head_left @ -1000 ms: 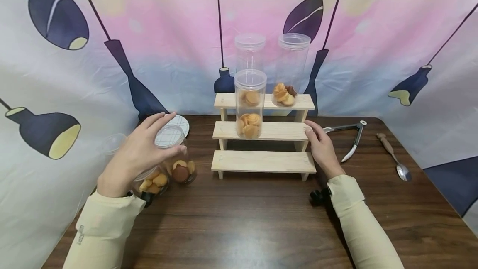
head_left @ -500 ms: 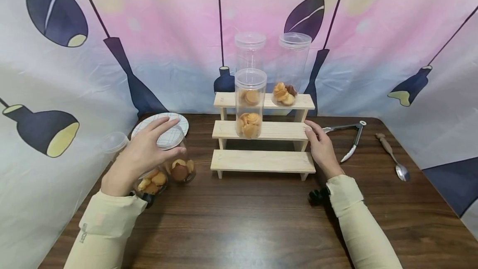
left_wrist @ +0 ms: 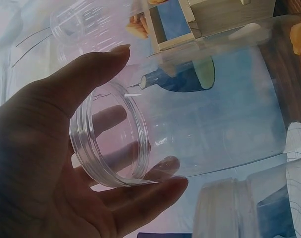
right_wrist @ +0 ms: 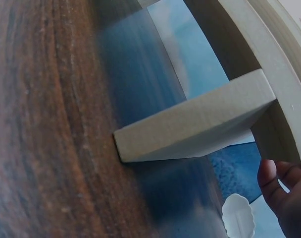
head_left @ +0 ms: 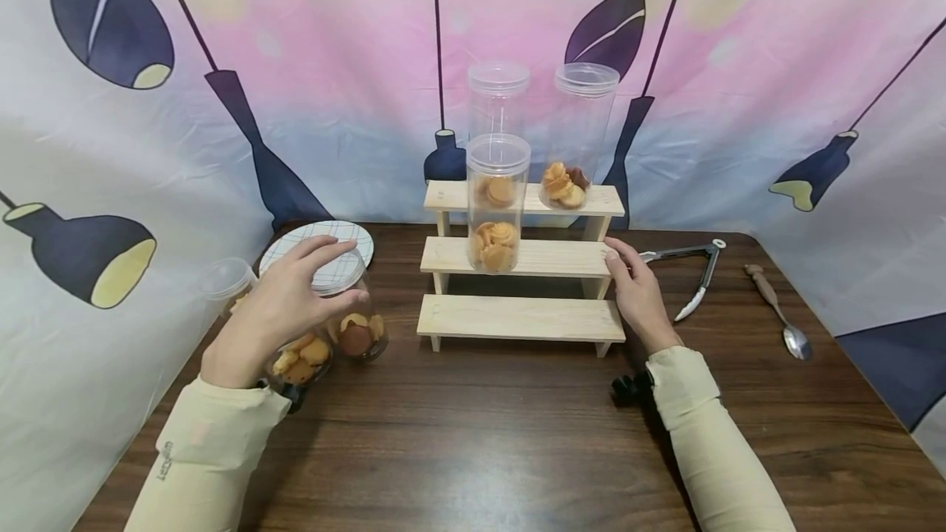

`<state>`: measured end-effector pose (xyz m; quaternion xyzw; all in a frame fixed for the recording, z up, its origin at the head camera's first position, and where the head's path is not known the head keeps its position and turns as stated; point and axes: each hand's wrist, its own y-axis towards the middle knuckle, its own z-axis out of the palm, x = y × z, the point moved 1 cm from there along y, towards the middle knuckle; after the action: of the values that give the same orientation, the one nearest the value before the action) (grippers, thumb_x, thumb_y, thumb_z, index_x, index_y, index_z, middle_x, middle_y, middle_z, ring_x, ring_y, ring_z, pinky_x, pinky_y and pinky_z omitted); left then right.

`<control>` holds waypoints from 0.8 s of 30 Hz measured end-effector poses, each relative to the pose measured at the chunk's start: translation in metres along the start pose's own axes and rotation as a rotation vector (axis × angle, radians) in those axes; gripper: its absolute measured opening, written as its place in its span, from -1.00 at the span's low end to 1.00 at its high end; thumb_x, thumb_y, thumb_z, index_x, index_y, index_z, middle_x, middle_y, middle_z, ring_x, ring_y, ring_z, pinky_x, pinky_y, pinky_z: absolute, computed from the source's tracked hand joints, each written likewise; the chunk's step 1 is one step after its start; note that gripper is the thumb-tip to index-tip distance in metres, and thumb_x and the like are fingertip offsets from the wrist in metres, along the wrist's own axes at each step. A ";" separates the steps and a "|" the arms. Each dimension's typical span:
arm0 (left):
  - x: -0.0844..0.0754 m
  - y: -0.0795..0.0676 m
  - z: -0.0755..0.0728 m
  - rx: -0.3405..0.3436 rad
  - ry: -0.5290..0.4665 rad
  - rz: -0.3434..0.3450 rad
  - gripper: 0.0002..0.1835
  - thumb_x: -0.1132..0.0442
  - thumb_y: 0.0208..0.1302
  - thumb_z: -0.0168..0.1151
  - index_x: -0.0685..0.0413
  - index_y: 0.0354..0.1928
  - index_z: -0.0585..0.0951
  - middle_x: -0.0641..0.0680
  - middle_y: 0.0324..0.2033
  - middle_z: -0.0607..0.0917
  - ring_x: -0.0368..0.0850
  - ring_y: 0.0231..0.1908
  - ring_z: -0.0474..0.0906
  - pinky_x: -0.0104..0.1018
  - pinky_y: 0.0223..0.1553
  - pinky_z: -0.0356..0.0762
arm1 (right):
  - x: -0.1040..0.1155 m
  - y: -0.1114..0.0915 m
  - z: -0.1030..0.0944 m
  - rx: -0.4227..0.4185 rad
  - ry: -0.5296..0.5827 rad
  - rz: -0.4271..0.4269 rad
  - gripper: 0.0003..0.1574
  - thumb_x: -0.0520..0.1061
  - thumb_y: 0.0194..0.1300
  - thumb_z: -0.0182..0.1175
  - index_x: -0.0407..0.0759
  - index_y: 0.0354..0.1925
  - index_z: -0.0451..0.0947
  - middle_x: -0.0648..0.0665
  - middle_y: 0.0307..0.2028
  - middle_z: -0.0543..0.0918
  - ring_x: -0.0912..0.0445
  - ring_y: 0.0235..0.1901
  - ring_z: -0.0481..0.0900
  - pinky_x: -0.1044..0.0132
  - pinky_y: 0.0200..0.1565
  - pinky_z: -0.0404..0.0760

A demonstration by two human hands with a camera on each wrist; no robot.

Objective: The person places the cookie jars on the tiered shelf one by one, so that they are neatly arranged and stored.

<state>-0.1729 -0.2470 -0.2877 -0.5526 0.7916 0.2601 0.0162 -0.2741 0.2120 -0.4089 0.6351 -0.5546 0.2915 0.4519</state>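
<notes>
At the left of the head view my left hand (head_left: pixel 284 302) curves round the upper part of a clear screw-lid jar (left_wrist: pixel 225 119), thumb on one side and fingers on the other. Cookies (head_left: pixel 357 337) lie at the jar's bottom, and it stands on the table. A three-tier wooden display stand (head_left: pixel 517 317) is at the centre. My right hand (head_left: pixel 639 294) grips the right end of its middle shelf; the right wrist view shows fingertips (right_wrist: pixel 268 171) at the board's edge. One cookie jar (head_left: pixel 497 212) stands on the middle shelf, and two jars (head_left: pixel 580 134) are on the top one.
Beside the held jar are another clear lid (head_left: pixel 225 277) and more cookies (head_left: pixel 301 360), partly hidden by my left wrist. A round checked plate (head_left: pixel 355 235) lies behind. Right of the stand lie tongs (head_left: pixel 698 269) and a wooden-handled spoon (head_left: pixel 783 314). A printed curtain hangs behind the table.
My left hand has shifted slightly and more of the plate shows behind it. The right hand keeps its hold on the shelf. The jars on the stand stay in place.
</notes>
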 end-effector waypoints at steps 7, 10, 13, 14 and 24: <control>0.001 0.001 -0.001 0.022 -0.026 -0.025 -0.31 0.01 0.12 0.51 0.13 0.27 0.56 0.24 0.21 0.51 0.25 0.22 0.41 0.25 0.16 0.38 | -0.001 0.000 0.000 0.020 0.000 0.000 -0.22 0.40 0.51 -0.22 0.12 0.51 0.21 -0.25 0.23 0.45 -0.07 -0.09 0.44 0.08 -0.08 0.43; 0.001 0.001 -0.001 0.024 -0.030 -0.035 -0.31 0.02 0.11 0.51 0.12 0.27 0.56 0.24 0.22 0.50 0.25 0.23 0.41 0.25 0.15 0.38 | -0.001 0.000 0.000 0.022 0.004 0.002 -0.20 0.40 0.51 -0.22 0.07 0.51 0.21 -0.26 0.19 0.47 -0.09 -0.11 0.45 0.09 -0.10 0.42; 0.001 0.001 0.000 0.020 -0.023 -0.032 -0.30 0.03 0.10 0.52 0.12 0.27 0.56 0.23 0.22 0.50 0.26 0.21 0.42 0.25 0.14 0.40 | -0.001 -0.001 0.000 0.021 0.005 0.004 -0.21 0.40 0.51 -0.21 0.09 0.51 0.21 -0.25 0.17 0.47 -0.09 -0.12 0.45 0.09 -0.10 0.42; 0.001 0.001 0.000 0.020 -0.021 -0.030 -0.30 0.03 0.09 0.52 0.12 0.27 0.56 0.23 0.22 0.50 0.26 0.21 0.43 0.25 0.13 0.40 | -0.001 0.000 -0.001 0.021 0.005 0.005 -0.22 0.40 0.51 -0.21 0.10 0.51 0.22 -0.25 0.16 0.47 -0.09 -0.12 0.45 0.10 -0.10 0.43; -0.002 0.003 -0.008 0.027 -0.017 -0.019 -0.28 0.01 0.07 0.54 0.12 0.28 0.56 0.26 0.25 0.48 0.27 0.26 0.36 0.27 0.18 0.34 | -0.001 0.000 -0.001 0.018 0.004 0.001 -0.24 0.41 0.51 -0.23 0.19 0.50 0.21 -0.25 0.21 0.46 -0.07 -0.08 0.44 0.08 -0.07 0.42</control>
<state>-0.1730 -0.2478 -0.2789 -0.5577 0.7895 0.2541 0.0329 -0.2743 0.2136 -0.4088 0.6384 -0.5512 0.2980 0.4470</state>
